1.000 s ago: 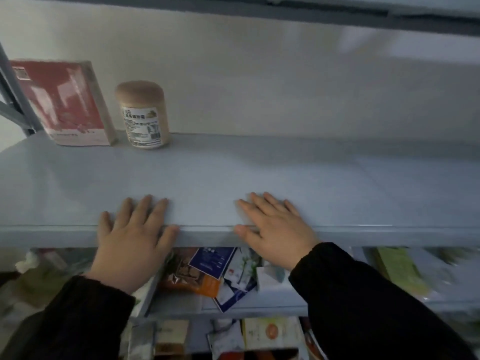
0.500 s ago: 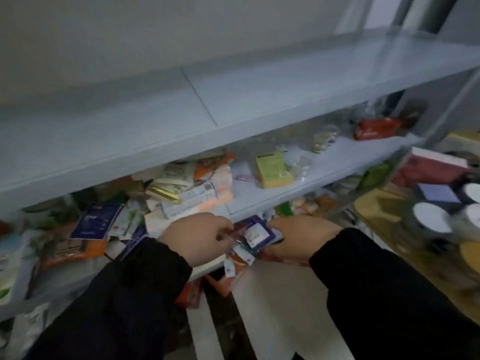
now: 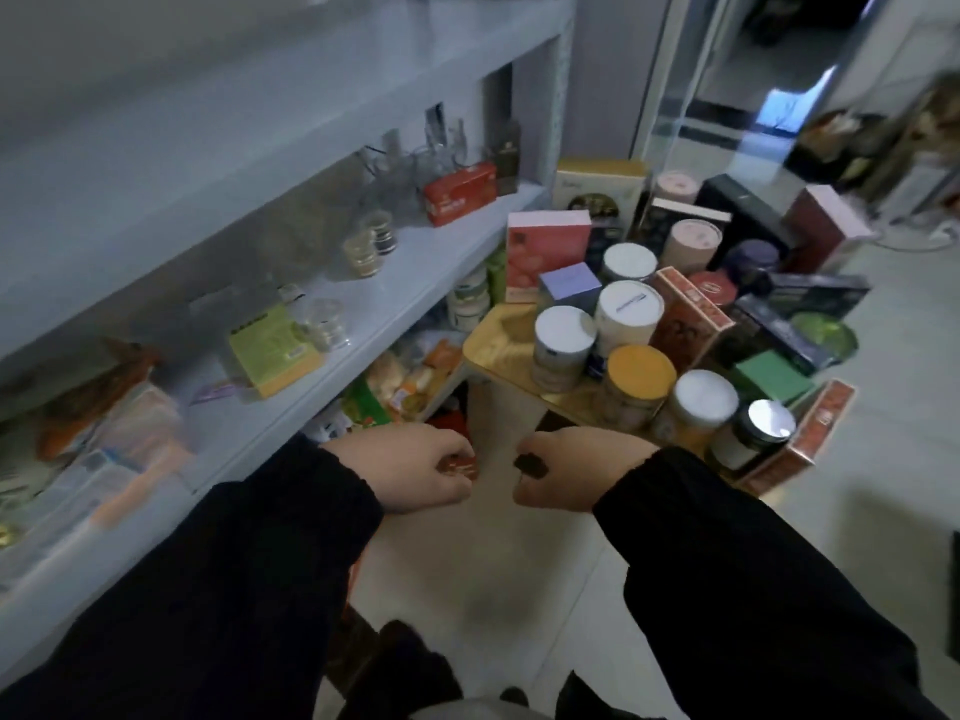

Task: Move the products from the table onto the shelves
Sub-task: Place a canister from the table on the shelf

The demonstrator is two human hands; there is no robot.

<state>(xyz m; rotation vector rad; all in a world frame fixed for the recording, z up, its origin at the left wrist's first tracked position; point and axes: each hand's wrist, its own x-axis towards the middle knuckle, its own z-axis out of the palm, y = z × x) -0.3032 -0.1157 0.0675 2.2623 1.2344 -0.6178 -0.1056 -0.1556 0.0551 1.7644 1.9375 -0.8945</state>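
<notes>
A low wooden table [image 3: 497, 343] at the right is crowded with products: white-lidded cans [image 3: 564, 343], a yellow-lidded jar [image 3: 640, 377], a pink box [image 3: 545, 252], a tall red box [image 3: 691, 319] and dark boxes [image 3: 810, 298]. The grey shelves [image 3: 400, 283] run along the left. My left hand [image 3: 405, 467] and my right hand [image 3: 576, 472] hang side by side over the floor, short of the table's near corner. Their fingers are loosely curled, and I see nothing held in either.
The middle shelf carries a green box [image 3: 270, 345], small glass jars [image 3: 363, 246] and a red box [image 3: 460, 192]. Packets fill the lower shelf [image 3: 410, 381] and the left end. Pale floor tiles [image 3: 483, 574] lie below my hands. A doorway opens at the back right.
My hands have left the upper shelf's edge and dropped in front of me. My view has swung right and down, from the shelf to the table.
</notes>
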